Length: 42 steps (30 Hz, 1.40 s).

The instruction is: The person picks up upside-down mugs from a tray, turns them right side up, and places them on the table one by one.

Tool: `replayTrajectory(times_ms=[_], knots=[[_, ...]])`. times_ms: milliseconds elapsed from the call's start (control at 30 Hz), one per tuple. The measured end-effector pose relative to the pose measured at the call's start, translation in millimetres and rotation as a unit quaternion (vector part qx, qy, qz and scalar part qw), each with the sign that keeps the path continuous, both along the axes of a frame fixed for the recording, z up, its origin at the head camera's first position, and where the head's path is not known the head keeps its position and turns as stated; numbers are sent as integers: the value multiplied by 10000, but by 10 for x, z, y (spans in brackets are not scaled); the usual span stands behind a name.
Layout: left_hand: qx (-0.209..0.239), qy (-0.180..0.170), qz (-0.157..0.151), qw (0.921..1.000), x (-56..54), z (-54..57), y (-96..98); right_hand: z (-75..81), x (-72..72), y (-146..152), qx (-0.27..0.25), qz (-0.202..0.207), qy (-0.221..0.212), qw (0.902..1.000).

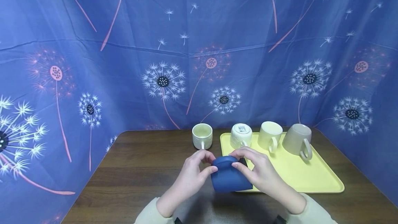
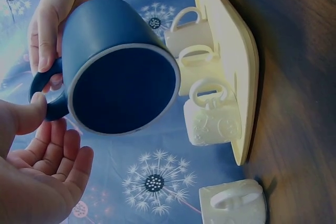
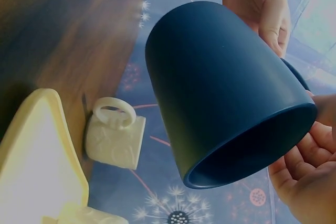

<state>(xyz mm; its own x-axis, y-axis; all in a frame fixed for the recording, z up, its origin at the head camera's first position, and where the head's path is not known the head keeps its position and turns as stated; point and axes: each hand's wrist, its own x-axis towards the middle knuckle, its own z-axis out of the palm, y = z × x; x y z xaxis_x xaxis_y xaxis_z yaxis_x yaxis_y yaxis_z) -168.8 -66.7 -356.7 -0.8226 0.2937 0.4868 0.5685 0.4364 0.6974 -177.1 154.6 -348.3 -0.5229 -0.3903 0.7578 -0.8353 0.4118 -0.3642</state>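
Observation:
A dark blue mug [image 1: 231, 180] is held up on its side above the table's front, its handle [image 2: 59, 107] turned upward and toward the hands. From the left, my left hand [image 1: 194, 168] pinches the handle, thumb against it; its other fingers curve loosely below in the left wrist view. On the other side, my right hand [image 1: 261, 168] grips the handle between thumb and fingers. The right wrist view looks toward the mug's dark mouth [image 3: 252, 153].
A yellow tray [image 1: 308, 180] lies to the right with an upside-down white cup [image 1: 241, 134], a cream cup [image 1: 265, 139] and a greige mug [image 1: 296, 141] along its back. Left of it, a pale cup [image 1: 200, 143] stands upright on the wooden table [image 1: 133, 168]. A blue dandelion-print cloth [image 1: 124, 78] hangs behind.

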Motion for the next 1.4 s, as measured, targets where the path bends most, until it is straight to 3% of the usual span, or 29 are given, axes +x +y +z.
replayTrajectory(times_ms=[167,333,600,900,1033,1400], knots=[[-127,-203,-122,9996,9,35,-13,57,0,28,236,125,-103,9996],[-132,-420,-548,9975,9,93,-46,100,0,50,482,398,-94,9980],[221,-1296,-1396,9814,-23,180,-65,131,-12,66,686,952,196,9929],[331,-2214,-2144,9507,-52,241,-58,183,-7,71,1043,1397,299,9842],[309,-2638,-2291,9365,-64,248,-43,193,-1,70,1191,1501,350,9808],[269,-3333,-2874,8975,-116,261,-48,199,3,58,1469,1660,323,9746]])
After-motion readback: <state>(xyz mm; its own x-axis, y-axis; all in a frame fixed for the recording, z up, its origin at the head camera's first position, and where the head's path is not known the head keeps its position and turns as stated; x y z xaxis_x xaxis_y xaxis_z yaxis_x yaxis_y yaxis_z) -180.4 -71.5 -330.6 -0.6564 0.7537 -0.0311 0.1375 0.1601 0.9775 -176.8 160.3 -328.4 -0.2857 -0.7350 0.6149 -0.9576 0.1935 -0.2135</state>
